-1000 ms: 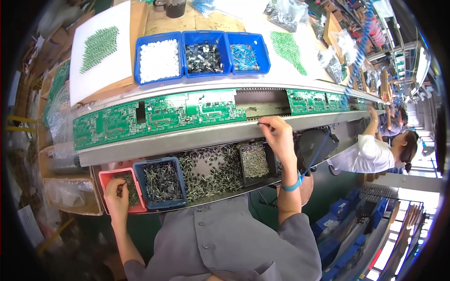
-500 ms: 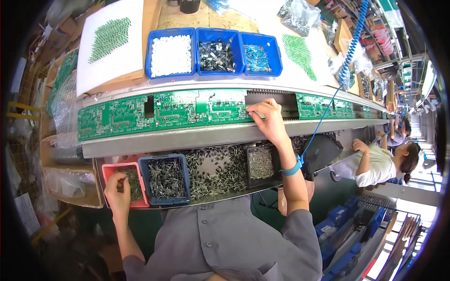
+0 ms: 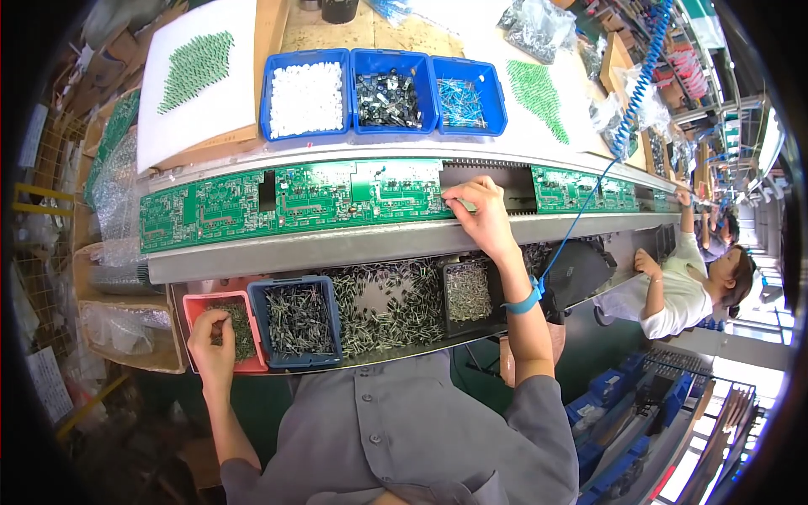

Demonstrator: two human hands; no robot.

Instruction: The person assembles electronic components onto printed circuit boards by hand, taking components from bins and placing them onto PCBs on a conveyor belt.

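Head view | right hand (image 3: 481,212): pinched at green flat circuit board's (image 3: 402,192) right end | left hand (image 3: 210,343): curled over pink plastic bin (image 3: 216,296) | held parts: unclear

I had two bare hands, one left hand (image 3: 212,347) and one right hand (image 3: 480,215). Below the rail I counted one pink bin (image 3: 251,365), one slate-blue bin (image 3: 305,362) and one small black tray (image 3: 447,295); above it, three bright blue bins (image 3: 394,130) and two patches of green pieces (image 3: 198,69). I made out one coiled blue cord (image 3: 637,99), one blue wrist strap (image 3: 526,299) and at least two other people (image 3: 686,290). The green circuit boards (image 3: 311,198) I couldn't count exactly.
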